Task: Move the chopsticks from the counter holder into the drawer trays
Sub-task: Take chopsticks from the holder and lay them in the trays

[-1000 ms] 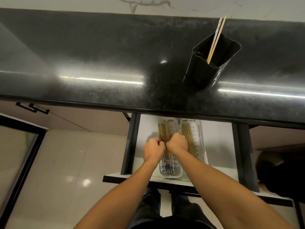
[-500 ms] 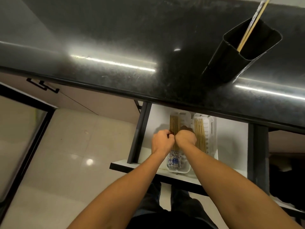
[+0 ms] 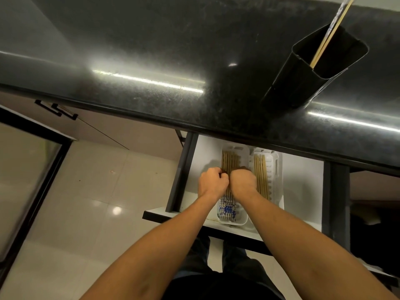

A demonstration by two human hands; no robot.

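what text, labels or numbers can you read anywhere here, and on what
None can be read.
Chopsticks in the left tray: blue pattern on their near ends, too blurred to tell if it is writing.
Black holder, counter, right tray: no visible text.

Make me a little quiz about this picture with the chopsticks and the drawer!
1. True or false: the black holder on the counter has no chopsticks left in it.
2. Which tray are both hands over? A) the left tray B) the right tray C) neither
3. Fill in: the chopsticks in the left tray have blue-and-white patterned ends pointing toward the ____ of the drawer.

Key
1. False: a few remaining chopsticks stick out of it.
2. A: the left hand and right hand are fists side by side over it.
3. Front.
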